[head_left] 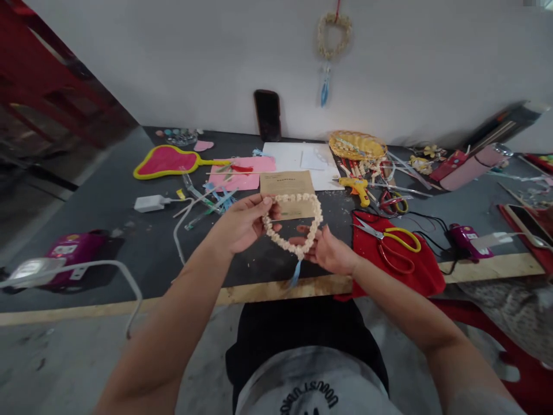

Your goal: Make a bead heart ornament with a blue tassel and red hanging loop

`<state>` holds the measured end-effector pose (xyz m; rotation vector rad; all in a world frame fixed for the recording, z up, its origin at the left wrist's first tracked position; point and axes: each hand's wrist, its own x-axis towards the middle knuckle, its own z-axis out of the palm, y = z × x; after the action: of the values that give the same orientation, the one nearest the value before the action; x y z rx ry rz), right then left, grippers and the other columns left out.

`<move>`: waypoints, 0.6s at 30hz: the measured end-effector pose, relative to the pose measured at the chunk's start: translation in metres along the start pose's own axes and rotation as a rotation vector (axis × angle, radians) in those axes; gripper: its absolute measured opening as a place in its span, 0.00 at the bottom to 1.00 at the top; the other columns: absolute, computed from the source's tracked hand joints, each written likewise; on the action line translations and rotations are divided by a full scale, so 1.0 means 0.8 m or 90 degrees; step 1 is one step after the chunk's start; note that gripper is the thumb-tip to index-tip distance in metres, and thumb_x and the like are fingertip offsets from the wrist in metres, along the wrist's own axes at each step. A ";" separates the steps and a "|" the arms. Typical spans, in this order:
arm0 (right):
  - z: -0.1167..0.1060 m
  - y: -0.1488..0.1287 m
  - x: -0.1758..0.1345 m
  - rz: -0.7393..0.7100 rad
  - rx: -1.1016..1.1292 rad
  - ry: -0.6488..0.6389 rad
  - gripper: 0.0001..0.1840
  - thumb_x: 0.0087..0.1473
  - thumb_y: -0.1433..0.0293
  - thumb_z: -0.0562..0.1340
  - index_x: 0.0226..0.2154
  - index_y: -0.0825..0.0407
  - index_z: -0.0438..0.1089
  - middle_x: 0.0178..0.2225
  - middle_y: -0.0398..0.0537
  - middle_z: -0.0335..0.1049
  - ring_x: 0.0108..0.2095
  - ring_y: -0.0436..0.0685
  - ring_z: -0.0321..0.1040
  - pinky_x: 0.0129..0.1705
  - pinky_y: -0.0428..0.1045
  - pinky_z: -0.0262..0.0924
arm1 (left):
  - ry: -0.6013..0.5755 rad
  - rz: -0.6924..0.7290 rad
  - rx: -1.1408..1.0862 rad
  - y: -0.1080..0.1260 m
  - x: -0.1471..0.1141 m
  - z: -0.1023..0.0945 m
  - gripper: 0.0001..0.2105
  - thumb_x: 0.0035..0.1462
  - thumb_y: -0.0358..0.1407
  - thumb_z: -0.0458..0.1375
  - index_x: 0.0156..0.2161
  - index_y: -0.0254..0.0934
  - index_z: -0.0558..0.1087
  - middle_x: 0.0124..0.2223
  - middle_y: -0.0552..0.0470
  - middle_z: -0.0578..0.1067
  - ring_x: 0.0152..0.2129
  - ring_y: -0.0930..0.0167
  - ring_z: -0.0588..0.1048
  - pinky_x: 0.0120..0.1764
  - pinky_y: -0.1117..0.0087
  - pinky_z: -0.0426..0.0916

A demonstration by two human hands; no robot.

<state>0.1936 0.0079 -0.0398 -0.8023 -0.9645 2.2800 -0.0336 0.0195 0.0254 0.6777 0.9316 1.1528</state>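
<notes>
A cream heart-shaped garland (318, 214) of small flower-like pieces is held up in front of me, over the table's near part. From its lower point hangs a light-blue tassel (296, 274). At the garland's upper left, my left hand (244, 223) pinches it between thumb and fingers. My right hand (330, 252) is at its lower right, thumb raised and apart, fingers stretched out behind the garland; whether they bear any weight I cannot tell. A brown printed paper (285, 181) lies behind the garland, partly covered by it.
Scissors (395, 239) lie on a red cloth (421, 276) at right, near a yellow glue gun (356, 189) and woven basket (358, 144). A phone (268, 115) leans on the wall; a similar garland (334, 37) hangs above. Leftward are a pink paddle-shaped piece (166, 160) and a purple power strip (73, 256).
</notes>
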 end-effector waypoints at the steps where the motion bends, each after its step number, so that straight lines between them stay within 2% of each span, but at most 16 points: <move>1: 0.006 0.008 -0.004 0.009 0.028 -0.003 0.27 0.64 0.45 0.51 0.52 0.47 0.63 0.48 0.52 0.78 0.49 0.54 0.75 0.58 0.54 0.62 | 0.011 0.002 -0.004 -0.001 0.010 0.001 0.09 0.50 0.32 0.70 0.32 0.31 0.75 0.28 0.51 0.75 0.23 0.74 0.74 0.24 0.73 0.74; 3: 0.014 0.020 -0.011 0.018 0.060 -0.005 0.25 0.59 0.48 0.61 0.51 0.46 0.62 0.45 0.49 0.78 0.47 0.54 0.76 0.54 0.52 0.64 | 0.032 -0.010 -0.005 -0.004 0.030 0.002 0.06 0.53 0.29 0.67 0.32 0.31 0.74 0.27 0.51 0.75 0.22 0.74 0.73 0.24 0.74 0.74; 6: 0.020 0.034 -0.019 0.041 0.072 0.035 0.32 0.47 0.58 0.74 0.49 0.46 0.62 0.38 0.43 0.78 0.37 0.52 0.77 0.44 0.50 0.68 | 0.073 -0.031 0.012 -0.011 0.054 0.004 0.05 0.56 0.28 0.64 0.31 0.31 0.72 0.27 0.52 0.74 0.22 0.75 0.73 0.25 0.73 0.74; 8: 0.021 0.042 -0.025 0.055 0.070 0.070 0.32 0.45 0.60 0.75 0.48 0.47 0.63 0.33 0.40 0.76 0.29 0.50 0.74 0.38 0.50 0.70 | 0.110 -0.048 0.041 -0.017 0.066 0.005 0.06 0.56 0.28 0.64 0.31 0.32 0.71 0.27 0.53 0.75 0.21 0.75 0.74 0.26 0.73 0.74; 10: 0.021 0.049 -0.030 0.055 0.063 0.094 0.28 0.47 0.61 0.73 0.47 0.48 0.62 0.31 0.38 0.75 0.25 0.48 0.71 0.34 0.49 0.70 | 0.137 -0.068 0.072 -0.023 0.076 0.005 0.07 0.55 0.29 0.65 0.30 0.32 0.70 0.26 0.53 0.75 0.20 0.76 0.73 0.26 0.72 0.74; 13: 0.019 0.054 -0.033 0.047 0.043 0.111 0.26 0.49 0.62 0.71 0.47 0.47 0.61 0.30 0.37 0.74 0.24 0.47 0.71 0.31 0.48 0.70 | 0.151 -0.093 0.098 -0.031 0.088 0.005 0.09 0.53 0.30 0.67 0.29 0.32 0.70 0.24 0.53 0.74 0.18 0.75 0.73 0.25 0.72 0.74; 18: 0.014 0.054 -0.027 0.027 0.021 0.102 0.29 0.48 0.59 0.72 0.47 0.47 0.60 0.31 0.37 0.73 0.24 0.47 0.71 0.32 0.49 0.70 | 0.164 -0.106 0.110 -0.035 0.100 0.002 0.09 0.53 0.28 0.67 0.28 0.32 0.70 0.23 0.53 0.73 0.17 0.75 0.72 0.25 0.71 0.73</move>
<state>0.1900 -0.0372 -0.0593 -0.9825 -0.8423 2.2229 -0.0092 0.0880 -0.0182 0.5857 1.2931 1.0333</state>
